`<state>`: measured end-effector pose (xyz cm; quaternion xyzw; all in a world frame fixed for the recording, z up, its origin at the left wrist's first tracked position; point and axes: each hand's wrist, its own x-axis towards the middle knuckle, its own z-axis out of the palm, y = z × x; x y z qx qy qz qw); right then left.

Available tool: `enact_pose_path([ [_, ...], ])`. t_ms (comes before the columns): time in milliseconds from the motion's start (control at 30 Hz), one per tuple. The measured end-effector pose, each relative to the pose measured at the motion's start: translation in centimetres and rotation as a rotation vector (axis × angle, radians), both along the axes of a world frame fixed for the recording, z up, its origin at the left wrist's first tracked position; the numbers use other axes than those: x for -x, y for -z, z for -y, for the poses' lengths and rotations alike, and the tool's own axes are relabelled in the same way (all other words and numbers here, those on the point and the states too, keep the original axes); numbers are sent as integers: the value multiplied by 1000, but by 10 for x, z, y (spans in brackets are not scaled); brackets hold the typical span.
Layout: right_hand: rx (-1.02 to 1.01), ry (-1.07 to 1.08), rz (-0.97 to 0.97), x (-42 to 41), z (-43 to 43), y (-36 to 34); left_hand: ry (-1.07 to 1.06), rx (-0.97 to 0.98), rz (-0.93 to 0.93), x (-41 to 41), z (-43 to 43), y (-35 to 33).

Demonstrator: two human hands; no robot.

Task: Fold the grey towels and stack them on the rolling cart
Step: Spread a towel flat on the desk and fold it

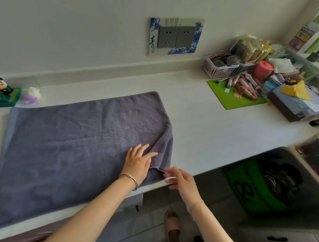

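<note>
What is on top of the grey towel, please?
Only the left hand rests flat on the grey towel; the right hand reaches its near edge. The countertop beneath it is hidden.

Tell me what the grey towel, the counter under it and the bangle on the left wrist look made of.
Grey towel: soft terry cloth, matte; nap and creases show. Counter: hard, smooth, pale; stone or laminate, cannot tell which. Bangle: likely polished silver-toned metal, by its glint.
</note>
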<state>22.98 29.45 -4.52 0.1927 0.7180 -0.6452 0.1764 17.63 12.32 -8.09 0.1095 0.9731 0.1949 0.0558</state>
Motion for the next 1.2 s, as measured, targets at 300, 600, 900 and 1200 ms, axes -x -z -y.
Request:
enact_pose_path([
  [300,747,314,265,-25,45,7,-70,-82,46,-13,3,10],
  [600,932,454,295,0,59,7,-106,-283,155,-19,14,10],
  [900,426,545,91,-27,1,25,-9,-53,76,-27,9,16],
  [1200,-491,138,-528,15,30,15,-282,124,36,-16,32,18],
])
